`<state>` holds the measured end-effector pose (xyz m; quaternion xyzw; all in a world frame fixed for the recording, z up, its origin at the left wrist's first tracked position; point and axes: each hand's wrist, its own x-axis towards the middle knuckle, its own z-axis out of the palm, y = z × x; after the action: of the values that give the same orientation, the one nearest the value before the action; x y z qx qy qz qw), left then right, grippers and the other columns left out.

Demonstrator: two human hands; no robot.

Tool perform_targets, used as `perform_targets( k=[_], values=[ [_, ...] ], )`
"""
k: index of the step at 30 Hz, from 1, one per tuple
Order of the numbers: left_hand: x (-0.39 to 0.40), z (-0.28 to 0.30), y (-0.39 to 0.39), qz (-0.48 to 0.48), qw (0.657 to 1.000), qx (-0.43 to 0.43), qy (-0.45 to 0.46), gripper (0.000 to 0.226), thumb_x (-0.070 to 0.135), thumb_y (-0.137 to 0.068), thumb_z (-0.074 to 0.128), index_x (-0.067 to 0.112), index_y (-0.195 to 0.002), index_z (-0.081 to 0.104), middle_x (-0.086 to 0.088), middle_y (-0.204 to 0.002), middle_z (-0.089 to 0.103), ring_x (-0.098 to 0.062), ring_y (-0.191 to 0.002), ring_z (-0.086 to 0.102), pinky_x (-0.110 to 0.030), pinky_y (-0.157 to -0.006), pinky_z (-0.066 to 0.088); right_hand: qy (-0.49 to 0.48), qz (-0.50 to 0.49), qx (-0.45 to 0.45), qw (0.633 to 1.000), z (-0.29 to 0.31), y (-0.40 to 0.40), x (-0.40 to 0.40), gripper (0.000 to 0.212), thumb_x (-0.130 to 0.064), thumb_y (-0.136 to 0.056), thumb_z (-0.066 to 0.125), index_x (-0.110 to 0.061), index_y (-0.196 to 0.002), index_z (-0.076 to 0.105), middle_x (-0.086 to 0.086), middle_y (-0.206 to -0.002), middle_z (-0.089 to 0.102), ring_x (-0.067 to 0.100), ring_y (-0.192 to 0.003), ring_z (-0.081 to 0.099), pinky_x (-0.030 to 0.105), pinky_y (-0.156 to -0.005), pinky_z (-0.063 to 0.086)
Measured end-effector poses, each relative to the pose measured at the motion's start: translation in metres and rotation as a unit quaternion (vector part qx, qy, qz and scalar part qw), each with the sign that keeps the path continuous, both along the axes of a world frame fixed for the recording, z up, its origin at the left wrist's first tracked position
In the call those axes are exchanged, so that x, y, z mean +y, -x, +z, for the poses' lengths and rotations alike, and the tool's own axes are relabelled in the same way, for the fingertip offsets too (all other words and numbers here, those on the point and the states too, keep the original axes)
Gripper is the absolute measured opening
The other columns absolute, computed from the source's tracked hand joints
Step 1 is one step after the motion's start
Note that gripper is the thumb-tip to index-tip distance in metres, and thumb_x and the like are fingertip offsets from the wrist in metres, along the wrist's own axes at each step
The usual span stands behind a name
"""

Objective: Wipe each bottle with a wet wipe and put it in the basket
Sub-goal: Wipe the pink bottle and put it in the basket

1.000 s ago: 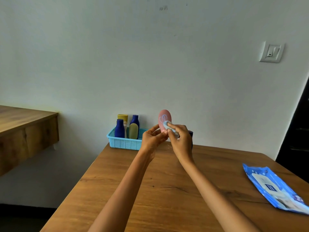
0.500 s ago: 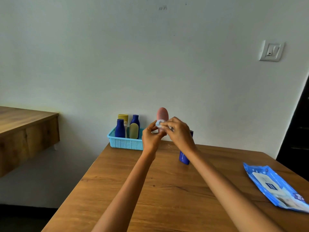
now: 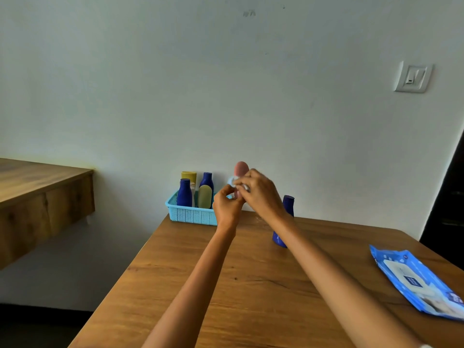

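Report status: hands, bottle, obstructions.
Left hand grips pink plastic bottle. Right hand rubs white wet wipe on it. Path to light-blue basket clear.

Two bare forearms were in frame, no sleeves visible up to the bottom edge. Left hand (image 3: pixel 227 205) and right hand (image 3: pixel 261 194) were both bare: no gloves, no rings or bands that could be made out. Wrists were bare too, no watch or strap. Nails too small and blurred to judge. A small pale patch sat at the bottom edge beside the right forearm; couldn't tell what it was. Rest of the body was out of frame.
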<state>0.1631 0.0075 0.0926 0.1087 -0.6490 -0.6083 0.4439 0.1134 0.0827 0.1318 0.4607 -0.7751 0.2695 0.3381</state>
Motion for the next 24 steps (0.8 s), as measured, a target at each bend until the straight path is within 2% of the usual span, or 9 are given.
perform_targets(
  k=[3, 6, 10, 13, 17, 19, 22, 24],
  values=[
    [-0.002, -0.001, -0.002, -0.031, 0.999, 0.007, -0.019, 0.018, 0.007, -0.083, 0.067, 0.014, -0.099, 0.067, 0.001, -0.088, 0.068, -0.012, -0.087, 0.064, -0.03, -0.083, 0.053, -0.001, 0.012, -0.017, 1.0, -0.005, -0.001, 0.002, 0.023, -0.018, -0.088, 0.061, -0.011, -0.109, 0.069, 0.009, -0.101, 0.063, 0.019, -0.089, 0.061, 0.016, -0.07, 0.04],
    [-0.002, 0.003, -0.002, -0.085, 0.994, 0.018, -0.063, 0.031, 0.004, -0.08, 0.069, 0.008, -0.111, 0.065, -0.007, -0.099, 0.069, -0.017, -0.089, 0.067, -0.031, -0.084, 0.055, 0.035, -0.004, -0.025, 0.999, 0.012, 0.009, -0.002, 0.021, -0.014, -0.091, 0.058, -0.008, -0.107, 0.069, 0.012, -0.103, 0.063, 0.021, -0.088, 0.06, 0.018, -0.067, 0.04],
    [-0.007, 0.003, -0.003, -0.112, 0.989, 0.01, -0.091, 0.039, 0.004, -0.079, 0.069, 0.008, -0.117, 0.061, -0.005, -0.102, 0.066, -0.021, -0.092, 0.066, -0.032, -0.085, 0.055, 0.07, -0.02, -0.044, 0.996, 0.035, 0.025, -0.012, 0.021, -0.013, -0.093, 0.053, -0.009, -0.105, 0.07, 0.011, -0.106, 0.063, 0.022, -0.093, 0.062, 0.02, -0.07, 0.045],
    [-0.007, 0.002, -0.002, -0.122, 0.986, 0.007, -0.113, 0.039, 0.004, -0.08, 0.068, 0.008, -0.117, 0.06, -0.001, -0.096, 0.066, -0.018, -0.087, 0.066, -0.03, -0.083, 0.055, 0.082, -0.043, -0.059, 0.994, 0.042, 0.033, -0.014, 0.023, -0.014, -0.094, 0.051, -0.01, -0.108, 0.069, 0.012, -0.108, 0.063, 0.024, -0.095, 0.062, 0.022, -0.072, 0.046],
    [-0.007, 0.0, 0.0, -0.133, 0.981, 0.018, -0.141, 0.034, 0.002, -0.08, 0.068, 0.005, -0.113, 0.063, -0.008, -0.097, 0.069, -0.02, -0.086, 0.066, -0.029, -0.08, 0.056, 0.066, -0.04, -0.033, 0.997, 0.023, 0.023, -0.011, 0.023, -0.015, -0.093, 0.052, -0.009, -0.109, 0.068, 0.014, -0.106, 0.063, 0.026, -0.093, 0.061, 0.028, -0.071, 0.048],
    [-0.009, -0.002, -0.001, -0.137, 0.979, 0.027, -0.145, 0.031, 0.002, -0.081, 0.068, 0.004, -0.111, 0.063, -0.011, -0.1, 0.069, -0.021, -0.086, 0.066, -0.027, -0.077, 0.056, 0.045, -0.023, -0.025, 0.998, 0.009, 0.016, -0.008, 0.023, -0.014, -0.093, 0.054, -0.009, -0.11, 0.068, 0.015, -0.106, 0.062, 0.025, -0.091, 0.061, 0.025, -0.068, 0.046],
    [-0.014, -0.004, -0.002, -0.148, 0.978, 0.029, -0.144, 0.035, 0.002, -0.081, 0.068, 0.002, -0.115, 0.063, -0.015, -0.104, 0.068, -0.023, -0.09, 0.066, -0.028, -0.079, 0.056, 0.005, 0.0, -0.068, 0.998, 0.003, 0.013, 0.001, 0.021, -0.013, -0.092, 0.056, -0.01, -0.108, 0.069, 0.013, -0.105, 0.062, 0.021, -0.088, 0.059, 0.014, -0.064, 0.039],
    [-0.013, -0.005, -0.001, -0.164, 0.975, 0.019, -0.151, 0.037, 0.001, -0.081, 0.067, 0.002, -0.118, 0.06, -0.014, -0.104, 0.068, -0.024, -0.092, 0.066, -0.029, -0.08, 0.056, 0.023, 0.016, -0.086, 0.996, 0.011, 0.015, 0.006, 0.02, -0.011, -0.09, 0.058, -0.009, -0.105, 0.07, 0.013, -0.102, 0.063, 0.018, -0.086, 0.058, 0.007, -0.062, 0.034]
  ],
)
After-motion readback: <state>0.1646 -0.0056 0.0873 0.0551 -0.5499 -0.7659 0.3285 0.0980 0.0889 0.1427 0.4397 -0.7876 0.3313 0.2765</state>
